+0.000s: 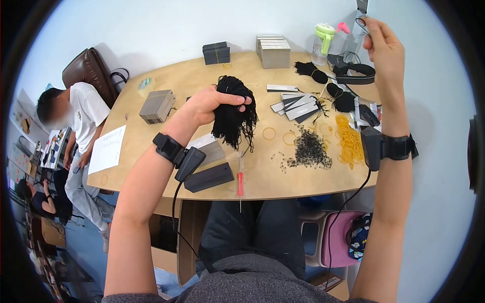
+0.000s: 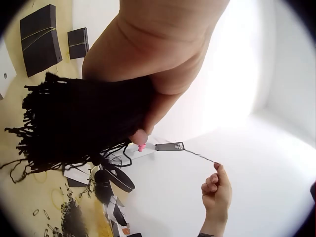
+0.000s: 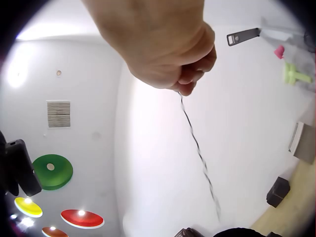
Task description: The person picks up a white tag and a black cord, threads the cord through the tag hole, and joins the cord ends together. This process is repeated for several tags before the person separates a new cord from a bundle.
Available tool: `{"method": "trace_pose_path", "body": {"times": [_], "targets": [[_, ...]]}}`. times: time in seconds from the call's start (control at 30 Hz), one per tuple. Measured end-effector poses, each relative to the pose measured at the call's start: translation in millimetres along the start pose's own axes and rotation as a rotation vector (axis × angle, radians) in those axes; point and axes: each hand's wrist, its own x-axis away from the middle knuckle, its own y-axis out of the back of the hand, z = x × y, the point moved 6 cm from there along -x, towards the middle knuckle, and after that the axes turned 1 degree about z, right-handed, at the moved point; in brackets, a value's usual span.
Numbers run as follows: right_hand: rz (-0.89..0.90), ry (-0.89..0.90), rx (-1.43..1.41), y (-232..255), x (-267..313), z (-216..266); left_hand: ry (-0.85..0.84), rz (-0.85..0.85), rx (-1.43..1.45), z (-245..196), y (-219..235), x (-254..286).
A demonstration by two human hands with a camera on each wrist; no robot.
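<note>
My left hand [image 1: 206, 105] grips a thick bundle of black cords [image 1: 230, 123] above the middle of the table, with loose ends hanging down. The thumb lies across the bundle, and the cords hide most of the fingers. Raised high at the upper right, my right hand [image 1: 386, 48] pinches one thin black cord [image 3: 199, 150] between thumb and fingertips. In the right wrist view this cord trails down from the fingers, slightly blurred. The left wrist view shows the right hand [image 2: 216, 192] well apart from the cord bundle [image 2: 79, 121].
Small black safety pins [image 1: 310, 149] lie heaped beside yellow rubber bands [image 1: 348, 141]. Tags [image 1: 298, 107], more cord bundles [image 1: 341, 98], a red-handled screwdriver [image 1: 240, 184], card stacks [image 1: 156, 107] and a green-lidded jug [image 1: 323, 43] are around. A person [image 1: 83, 121] sits at left.
</note>
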Motion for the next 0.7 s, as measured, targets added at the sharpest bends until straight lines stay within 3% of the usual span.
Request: {"method": "trace_pose_path", "body": {"times": [0.13,0.2,0.23,0.43,0.63,0.7], "targets": [[0.055,-0.005,0.014,2,6,9,-0.023,0.038,0.061,5,2,-5],[0.495,-0.171,0.308,-25,24,4,-0.022,0.075,0.099,2,-4,-6],[0.492,-0.174,0.310,-28,34,8,-0.058,0.068,0.086,-3,-6,-5],[1.025,-0.561,0.277,-88,124,-36,-0.136,0.064,0.048,-31,-15,-2],[0.983,-0.694,-0.050,-151,202,-81,-0.193,0.125,0.042,-43,-27,4],[1.017,-0.836,-0.464,-178,223,-88,-0.201,0.206,0.095,-48,-34,5]]}}
